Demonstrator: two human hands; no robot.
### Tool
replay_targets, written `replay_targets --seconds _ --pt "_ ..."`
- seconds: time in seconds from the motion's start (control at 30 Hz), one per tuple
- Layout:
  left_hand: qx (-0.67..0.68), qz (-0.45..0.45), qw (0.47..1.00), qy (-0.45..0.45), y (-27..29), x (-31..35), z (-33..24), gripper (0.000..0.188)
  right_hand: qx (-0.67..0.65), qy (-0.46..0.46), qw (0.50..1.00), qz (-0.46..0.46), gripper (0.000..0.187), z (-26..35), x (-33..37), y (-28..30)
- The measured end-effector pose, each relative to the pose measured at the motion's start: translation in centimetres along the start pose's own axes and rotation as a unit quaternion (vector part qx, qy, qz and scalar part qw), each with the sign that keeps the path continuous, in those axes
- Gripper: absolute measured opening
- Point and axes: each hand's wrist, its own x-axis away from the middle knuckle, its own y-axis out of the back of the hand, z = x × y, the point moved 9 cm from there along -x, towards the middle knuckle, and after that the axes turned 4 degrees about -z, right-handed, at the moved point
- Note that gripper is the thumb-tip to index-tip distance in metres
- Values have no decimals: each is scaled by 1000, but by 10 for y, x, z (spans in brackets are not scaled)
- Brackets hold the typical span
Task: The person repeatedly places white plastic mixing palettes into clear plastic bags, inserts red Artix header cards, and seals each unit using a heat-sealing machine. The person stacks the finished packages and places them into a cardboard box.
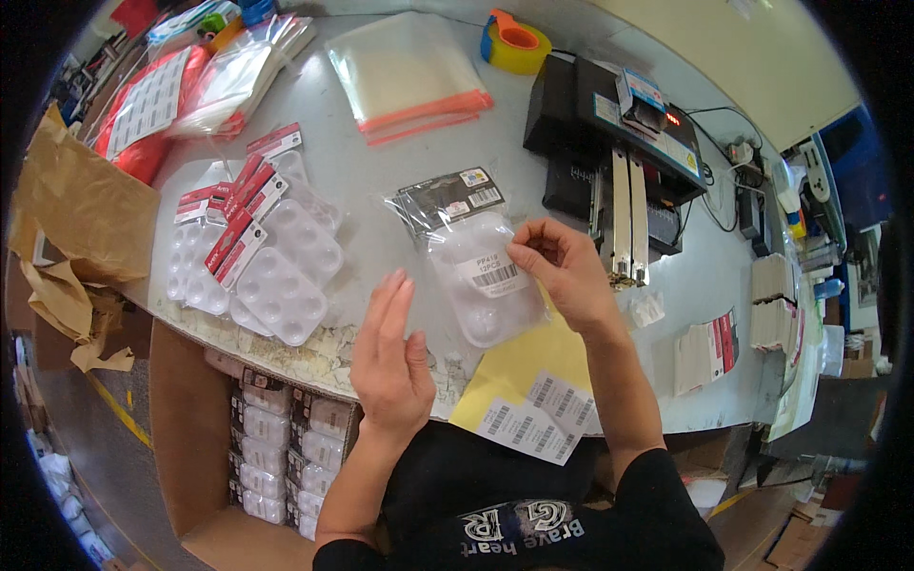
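Observation:
A clear bag of white plastic paint palettes [482,322], topped by a black header card [447,197], lies on the grey table in front of me. A white barcode label [493,277] sits across its middle. At the label's right edge, my right hand [571,276] has its thumb and forefinger pinched together on it. My left hand [392,366] is held left of the bag with its fingers stretched out, touching nothing. Under my right forearm, sheets of barcode labels [533,425] lie on a yellow sheet [509,366] at the table's near edge.
Several bagged palettes with red header cards [281,290] are piled at left. Clear bags with red edges [409,71], a tape roll [514,45] and a black machine with metal rails [624,143] stand farther back. An open carton of packed bags [190,438] is below left.

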Motion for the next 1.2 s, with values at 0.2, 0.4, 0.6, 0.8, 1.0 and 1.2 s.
replay_targets --seconds 0.2,0.4,0.6,0.8,1.0,1.2 --pt "32 59 997 -46 -30 -20 -14 37 13 -6 1000 -12 12 -3 -2 1" --pt "31 117 991 -51 -44 -11 -11 32 42 18 999 -11 15 -5 -5 0" --pt "5 86 994 -65 -47 10 8 25 189 64 971 -132 23 -8 6 10" --pt "161 3 934 318 -41 20 57 36 204 77 965 -146 29 -23 22 11" --pt "186 71 943 268 -12 33 28 93 369 194 905 -90 29 -7 114 -42" --pt "283 -166 879 346 138 119 46 96 295 505 784 208 56 47 220 -181"
